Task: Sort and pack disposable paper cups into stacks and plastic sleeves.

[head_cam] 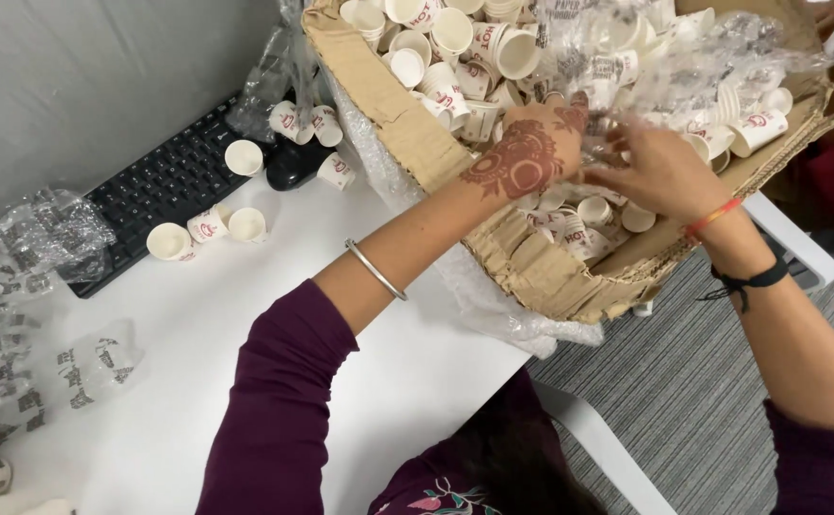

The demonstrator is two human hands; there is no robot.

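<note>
Hands (pixel 589 157) over cup-filled box (pixel 531 267), white desk (pixel 198 324).

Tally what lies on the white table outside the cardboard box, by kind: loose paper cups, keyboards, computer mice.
Loose paper cups: 8
Keyboard: 1
Computer mouse: 1
Total: 10
The cardboard box, where the left hand and right hand work, holds too many cups to count.

A cardboard box (pixel 531 257) filled with paper cups (pixel 455 38) is seen at the far right, overhanging a white table (pixel 245 315). Both hands, left (pixel 531 153) and right (pixel 655 172), are held inside it on clear plastic wrap (pixel 646 67). A keyboard (pixel 169 181) and loose cups (pixel 207 229) are seen at the left.
</note>
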